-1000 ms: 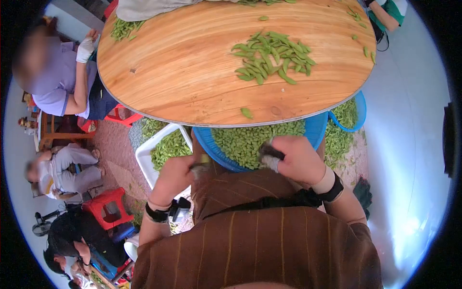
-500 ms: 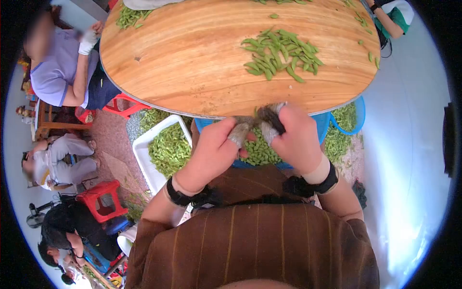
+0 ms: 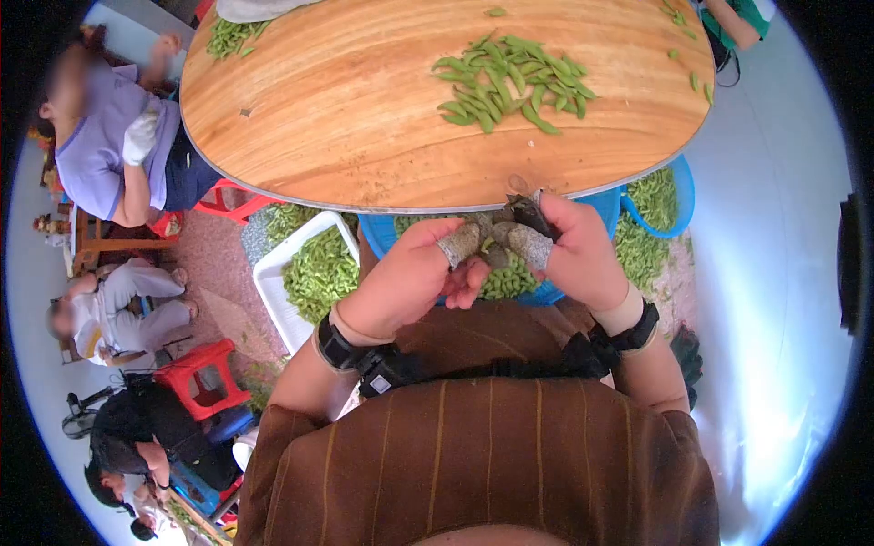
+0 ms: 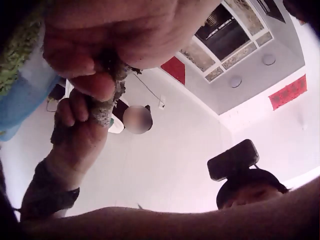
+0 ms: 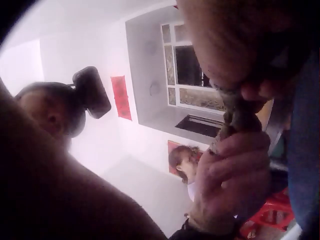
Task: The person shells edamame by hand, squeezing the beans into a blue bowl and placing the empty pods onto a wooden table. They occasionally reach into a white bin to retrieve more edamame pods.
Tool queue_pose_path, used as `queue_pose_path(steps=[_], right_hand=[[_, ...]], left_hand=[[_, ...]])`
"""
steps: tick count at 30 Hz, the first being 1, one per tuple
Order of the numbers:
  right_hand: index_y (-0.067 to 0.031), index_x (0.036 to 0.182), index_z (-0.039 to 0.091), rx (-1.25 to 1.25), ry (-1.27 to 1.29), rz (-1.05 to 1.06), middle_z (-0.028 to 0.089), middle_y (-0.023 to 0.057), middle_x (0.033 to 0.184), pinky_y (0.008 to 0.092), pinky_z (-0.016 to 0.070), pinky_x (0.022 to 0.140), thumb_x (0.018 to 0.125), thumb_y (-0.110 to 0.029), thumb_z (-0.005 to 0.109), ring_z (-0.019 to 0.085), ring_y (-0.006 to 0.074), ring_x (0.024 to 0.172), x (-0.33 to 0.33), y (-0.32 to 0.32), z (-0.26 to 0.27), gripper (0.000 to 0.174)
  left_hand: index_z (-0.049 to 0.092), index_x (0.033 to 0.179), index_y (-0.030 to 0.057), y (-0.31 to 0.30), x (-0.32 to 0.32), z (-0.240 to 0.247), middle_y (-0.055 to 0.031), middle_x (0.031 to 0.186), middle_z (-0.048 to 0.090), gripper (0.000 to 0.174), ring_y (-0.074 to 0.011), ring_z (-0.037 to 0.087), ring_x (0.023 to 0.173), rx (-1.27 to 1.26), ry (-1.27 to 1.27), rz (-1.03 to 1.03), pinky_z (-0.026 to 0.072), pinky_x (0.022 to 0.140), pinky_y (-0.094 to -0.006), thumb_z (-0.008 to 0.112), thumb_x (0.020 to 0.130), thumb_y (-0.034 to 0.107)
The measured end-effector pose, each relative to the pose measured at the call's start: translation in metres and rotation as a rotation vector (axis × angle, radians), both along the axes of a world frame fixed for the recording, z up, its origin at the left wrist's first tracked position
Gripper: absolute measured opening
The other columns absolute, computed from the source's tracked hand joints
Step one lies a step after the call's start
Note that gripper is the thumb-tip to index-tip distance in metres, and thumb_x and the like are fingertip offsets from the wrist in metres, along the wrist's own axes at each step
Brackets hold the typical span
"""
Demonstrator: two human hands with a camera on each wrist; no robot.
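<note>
Over a blue basket [image 3: 375, 235] of green beans [image 3: 508, 282], both hands meet just below the table's near edge. The left hand [image 3: 414, 278] has its thumb and finger, in grey coverings, pinching a small green pod [image 3: 488, 245]. The right hand [image 3: 587, 253] pinches at the same pod from the other side; a grey covering is on its thumb and a dark one on a finger. Most of the pod is hidden by the fingertips. In the left wrist view the right hand [image 4: 80, 135] touches the left; in the right wrist view the left hand [image 5: 232, 175] shows curled fingers.
A wooden table [image 3: 319, 118] holds a heap of pods [image 3: 514, 82] and smaller piles near its edges. A white tray [image 3: 270, 296] of green pods stands left, a second blue basket [image 3: 685, 196] right. Seated people and red stools [image 3: 196, 373] are at the left.
From low and apart over the lap and basket, both hands have come up and together. A green pod now shows between the fingertips. The person at left has lowered the gloved hand.
</note>
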State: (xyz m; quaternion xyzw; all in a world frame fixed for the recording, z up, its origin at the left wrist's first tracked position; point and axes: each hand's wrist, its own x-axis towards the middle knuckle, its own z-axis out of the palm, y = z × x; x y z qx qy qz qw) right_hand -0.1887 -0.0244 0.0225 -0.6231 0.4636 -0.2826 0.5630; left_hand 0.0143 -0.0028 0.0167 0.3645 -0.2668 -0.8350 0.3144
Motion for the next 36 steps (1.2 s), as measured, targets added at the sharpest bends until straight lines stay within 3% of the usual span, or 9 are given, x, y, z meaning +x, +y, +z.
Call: queue_pose_path(steps=[6,8,12,14,18,20,25,33,36], right_hand=[[-0.0008,0.086,0.059,-0.493,0.211,0.022,0.056,0.0023,0.066,0.0291,0.0433,0.054,0.081,-0.014,0.064,0.055,0.0123,0.061,-0.001,0.0,-0.007,0.015],[-0.0026,0.083,0.059,0.143,0.049,0.069,0.054,0.0006,0.064,0.0256,0.0409,0.048,0.083,-0.015,0.062,0.052,0.009,0.055,-0.005,-0.003,0.004,0.013],[-0.0048,0.081,0.059,0.396,-0.271,0.081,0.053,-0.0008,0.062,0.0227,0.0386,0.044,0.087,-0.016,0.059,0.048,0.0058,0.05,-0.008,-0.006,-0.012,0.012],[-0.0047,0.085,0.059,0.578,-0.348,0.074,0.055,-0.001,0.066,0.0211,0.0384,0.043,0.09,-0.017,0.055,0.047,0.0055,0.05,-0.007,-0.006,-0.014,0.014],[-0.0032,0.096,0.056,0.432,-0.232,0.049,0.057,0.0007,0.07,0.0209,0.0409,0.043,0.091,-0.017,0.053,0.05,0.0065,0.051,-0.001,0.008,-0.009,0.015],[-0.0031,0.107,0.052,0.29,-0.207,0.03,0.058,0.001,0.072,0.0211,0.044,0.044,0.092,-0.016,0.05,0.053,0.0076,0.053,0.0,0.016,-0.002,0.02],[-0.0028,0.114,0.051,0.16,-0.099,0.04,0.061,0.0053,0.075,0.025,0.0468,0.048,0.086,-0.009,0.053,0.058,0.0106,0.056,0.0,0.021,0.014,0.029],[-0.0027,0.099,0.057,0.051,-0.07,0.032,0.06,0.0084,0.071,0.0289,0.0464,0.053,0.079,-0.003,0.055,0.059,0.0156,0.058,0.004,0.021,0.006,0.021],[-0.0024,0.095,0.057,0.185,-0.055,0.034,0.059,0.0077,0.069,0.0285,0.0458,0.053,0.079,-0.003,0.055,0.059,0.0157,0.059,0.003,0.022,0.012,0.016]], left_hand=[[0.058,0.098,0.0074,0.006,-0.003,0.004,-0.0012,0.07,0.061,0.016,-0.0089,0.054,0.054,-0.221,-0.402,-0.049,0.0382,0.047,-0.0201,0.047,0.095,0.019],[0.058,0.093,0.0058,0.009,-0.001,0.003,-0.0013,0.071,0.061,0.013,-0.0099,0.055,0.055,-0.27,-0.416,-0.102,0.0417,0.049,-0.0214,0.05,0.094,0.016],[0.056,0.09,0.0033,0.012,-0.004,-0.005,-0.0011,0.071,0.061,0.01,-0.0105,0.056,0.055,-0.619,-0.542,-0.179,0.045,0.052,-0.0234,0.051,0.092,0.011],[0.055,0.09,0.0018,0.012,-0.003,-0.015,-0.0012,0.071,0.06,0.008,-0.01,0.055,0.057,-1.492,-1.134,-0.158,0.0463,0.054,-0.0256,0.051,0.09,0.008],[0.056,0.093,0.0026,0.012,-0.004,-0.005,-0.0013,0.071,0.058,0.01,-0.0095,0.052,0.057,-0.871,-0.883,-0.08,0.0441,0.053,-0.0253,0.048,0.092,0.009],[0.056,0.094,0.0032,0.008,0.0,0.001,-0.0006,0.071,0.056,0.013,-0.009,0.051,0.058,-0.384,-0.391,0.115,0.042,0.052,-0.0235,0.047,0.094,0.012],[0.056,0.092,0.0037,0.008,-0.005,-0.007,-0.0001,0.069,0.055,0.016,-0.0081,0.049,0.058,-0.423,-0.345,0.129,0.0405,0.052,-0.022,0.045,0.097,0.014],[0.054,0.082,-0.0003,0.011,-0.007,-0.012,-0.0101,0.068,0.056,0.014,-0.0179,0.056,0.062,-0.693,-0.637,0.109,0.0453,0.057,-0.0296,0.043,0.076,-0.007],[0.053,0.083,0.0019,0.011,-0.006,-0.017,-0.0072,0.069,0.057,0.008,-0.0151,0.055,0.059,-0.842,-0.752,0.09,0.0445,0.054,-0.0283,0.049,0.088,0.005]])
